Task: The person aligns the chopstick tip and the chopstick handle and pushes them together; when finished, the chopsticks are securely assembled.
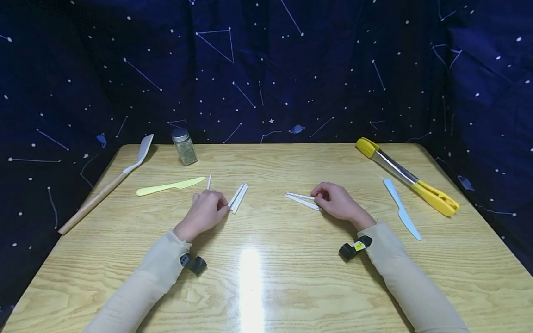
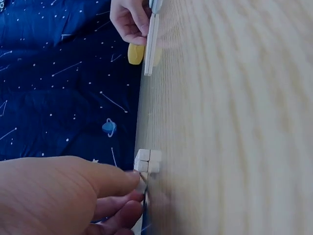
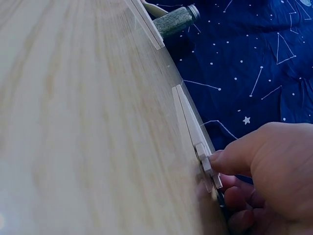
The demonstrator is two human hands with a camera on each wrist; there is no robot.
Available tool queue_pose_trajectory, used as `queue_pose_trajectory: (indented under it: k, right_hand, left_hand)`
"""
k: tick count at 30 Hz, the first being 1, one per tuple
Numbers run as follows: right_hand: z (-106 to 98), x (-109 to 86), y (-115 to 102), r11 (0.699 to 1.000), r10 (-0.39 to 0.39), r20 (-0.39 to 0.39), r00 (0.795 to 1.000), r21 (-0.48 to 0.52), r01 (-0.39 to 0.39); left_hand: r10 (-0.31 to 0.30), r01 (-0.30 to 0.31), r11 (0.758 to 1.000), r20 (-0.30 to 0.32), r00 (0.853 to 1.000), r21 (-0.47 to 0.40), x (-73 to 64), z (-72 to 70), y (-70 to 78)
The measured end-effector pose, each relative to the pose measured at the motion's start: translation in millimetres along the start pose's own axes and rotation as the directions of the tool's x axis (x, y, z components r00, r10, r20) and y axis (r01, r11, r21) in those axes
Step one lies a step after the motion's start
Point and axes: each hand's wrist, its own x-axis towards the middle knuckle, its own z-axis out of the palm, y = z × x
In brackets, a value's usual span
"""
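Thin white sticks lie in two small groups. My left hand (image 1: 204, 212) is at the left group of sticks (image 1: 239, 199), its thumb and finger pinching the near end of the leftmost one. Another white stick (image 1: 209, 181) pokes out beyond that hand, its near part hidden. In the left wrist view, square stick ends (image 2: 142, 160) show right by the thumb. My right hand (image 1: 337, 201) pinches the right end of the upper stick (image 1: 300, 196) in the other group. A second stick (image 1: 303, 202) spreads away just below it, and the right wrist view shows the thumb (image 3: 220, 159) pressed on a stick end.
A yellow knife (image 1: 170, 186), a wooden-handled spatula (image 1: 109, 187) and a jar of dried herbs (image 1: 185, 149) are on the left. To the right lie a light blue knife (image 1: 402, 210) and yellow-ended tongs (image 1: 395, 167). A dark starry cloth (image 1: 266, 69) hangs behind the wooden table (image 1: 287, 286).
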Motion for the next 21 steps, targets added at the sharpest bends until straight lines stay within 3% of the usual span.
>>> queue_pose_trajectory:
  k: [5,9,16,21]
  right_hand:
    - [0.0,-0.2,-1.0,0.999,-0.007,0.004,1.000,-0.031,0.007]
    - [0.1,-0.3,-2.6,0.998,-0.012,0.010,1.000,-0.061,0.013]
    - [-1.2,-1.1,-3.9,0.992,-0.037,-0.008,0.999,-0.117,0.036]
    - [-1.1,-1.3,-3.4,0.991,-0.046,-0.056,0.997,-0.131,0.038]
  left_hand:
    - [-0.008,0.009,1.000,-0.028,1.000,0.027,-1.1,-0.2,-1.1]
    - [-0.004,0.008,0.999,-0.090,0.996,0.047,-0.4,2.3,-3.5]
    - [0.027,-0.021,0.999,-0.250,0.968,0.025,1.7,4.3,-5.7]
    - [0.018,-0.029,0.999,-0.260,0.965,-0.037,3.4,2.8,-3.7]
